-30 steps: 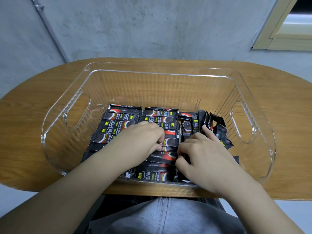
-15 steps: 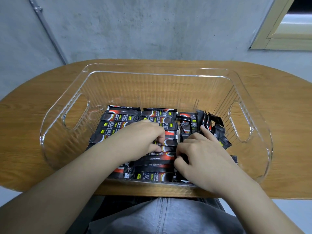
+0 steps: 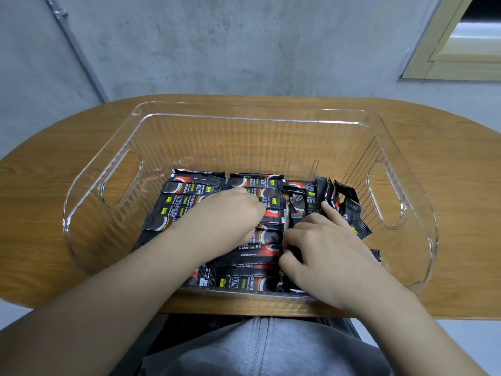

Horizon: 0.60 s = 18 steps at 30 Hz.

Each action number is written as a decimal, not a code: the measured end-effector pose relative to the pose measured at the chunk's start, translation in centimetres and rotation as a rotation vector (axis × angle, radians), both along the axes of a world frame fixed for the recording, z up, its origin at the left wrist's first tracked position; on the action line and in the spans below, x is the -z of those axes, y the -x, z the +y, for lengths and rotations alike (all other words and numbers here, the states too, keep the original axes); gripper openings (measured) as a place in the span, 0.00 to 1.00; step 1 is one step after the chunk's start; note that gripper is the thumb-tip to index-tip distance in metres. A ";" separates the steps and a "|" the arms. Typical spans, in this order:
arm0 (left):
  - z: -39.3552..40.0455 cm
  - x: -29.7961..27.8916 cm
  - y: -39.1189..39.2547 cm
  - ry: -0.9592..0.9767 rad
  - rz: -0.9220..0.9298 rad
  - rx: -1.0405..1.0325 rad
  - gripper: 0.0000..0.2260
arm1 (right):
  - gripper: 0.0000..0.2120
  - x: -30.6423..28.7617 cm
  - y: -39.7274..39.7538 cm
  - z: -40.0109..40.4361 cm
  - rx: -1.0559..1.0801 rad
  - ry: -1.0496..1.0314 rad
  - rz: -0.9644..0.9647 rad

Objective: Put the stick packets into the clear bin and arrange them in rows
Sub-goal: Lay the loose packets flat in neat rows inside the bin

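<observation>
A clear plastic bin (image 3: 252, 119) with cut-out handles stands on the wooden table. Its floor is covered with black and red stick packets (image 3: 195, 187), lying flat in two rows on the left and middle. On the right, several packets (image 3: 329, 194) stand on edge or lean loosely. Both of my hands are inside the bin. My left hand (image 3: 230, 215) rests knuckles-up on the middle row with its fingers curled down onto the packets. My right hand (image 3: 322, 253) presses on the right-hand packets, fingers bent among them, index finger stretched toward the upright ones.
The oval wooden table (image 3: 54, 191) ends close to my body, and the bin reaches almost to its near edge. A grey concrete wall rises behind the table, with a pale window frame (image 3: 444, 50) at the upper right. My grey-clothed lap shows below the table.
Both hands stay on the packets in nearly the same spots. My left hand has shifted slightly back toward the far side.
</observation>
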<state>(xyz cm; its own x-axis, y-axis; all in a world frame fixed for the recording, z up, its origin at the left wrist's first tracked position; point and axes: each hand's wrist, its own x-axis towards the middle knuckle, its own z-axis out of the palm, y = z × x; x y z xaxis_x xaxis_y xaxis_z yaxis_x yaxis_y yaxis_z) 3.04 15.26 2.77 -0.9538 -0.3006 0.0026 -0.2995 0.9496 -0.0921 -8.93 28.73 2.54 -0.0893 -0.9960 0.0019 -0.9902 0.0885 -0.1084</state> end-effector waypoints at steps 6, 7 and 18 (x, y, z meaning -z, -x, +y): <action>0.1 -0.4 -0.9 0.035 0.158 0.091 0.12 | 0.22 0.0 0.0 0.0 0.002 -0.007 0.019; 0.3 -0.4 -0.9 0.034 0.159 0.099 0.12 | 0.23 0.0 0.0 -0.1 0.003 -0.005 0.021; -0.1 -0.8 -0.5 -0.165 -0.148 -0.060 0.08 | 0.20 -0.2 -0.1 0.0 0.006 0.002 -0.009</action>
<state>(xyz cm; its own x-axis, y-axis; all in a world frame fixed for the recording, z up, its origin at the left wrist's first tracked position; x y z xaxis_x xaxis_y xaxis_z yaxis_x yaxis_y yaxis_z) 3.53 15.14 3.60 -0.9205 -0.3413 -0.1900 -0.3505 0.9364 0.0158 -8.82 28.70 2.77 -0.0951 -0.9955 0.0034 -0.9886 0.0941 -0.1176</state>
